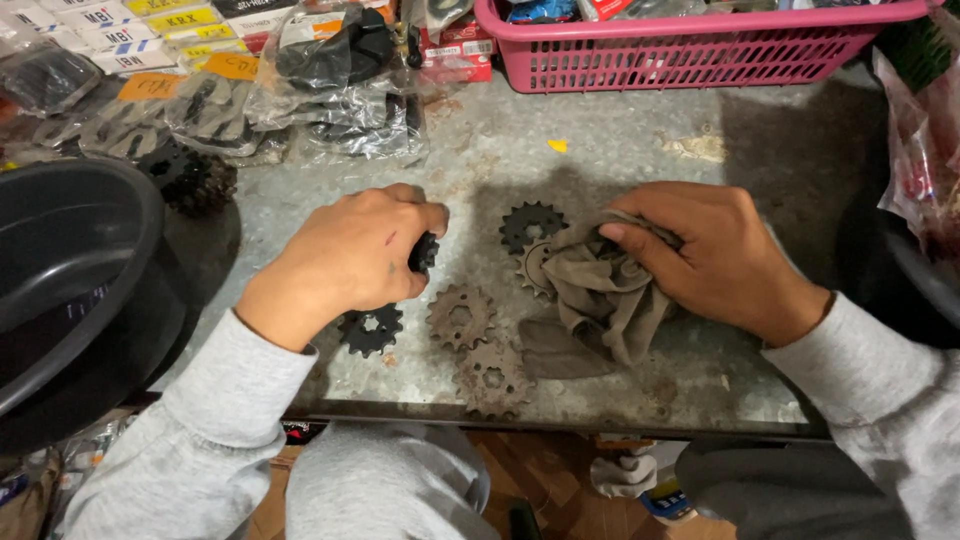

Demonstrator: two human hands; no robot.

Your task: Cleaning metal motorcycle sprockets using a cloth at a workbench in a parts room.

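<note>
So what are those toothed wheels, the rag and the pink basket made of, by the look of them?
The toothed wheels look like metal, probably steel: some dull brown as if rusted, others dark. The rag under the right hand is soft grey-brown cloth, crumpled in folds. The pink basket looks like moulded plastic with a slotted wall. The left hand holds a dark wheel.

It looked like a motorcycle parts shop: a worn metal counter [640, 180] held loose sprockets [460, 316], bagged spares [345, 95] and a pink basket [690, 50].
</note>
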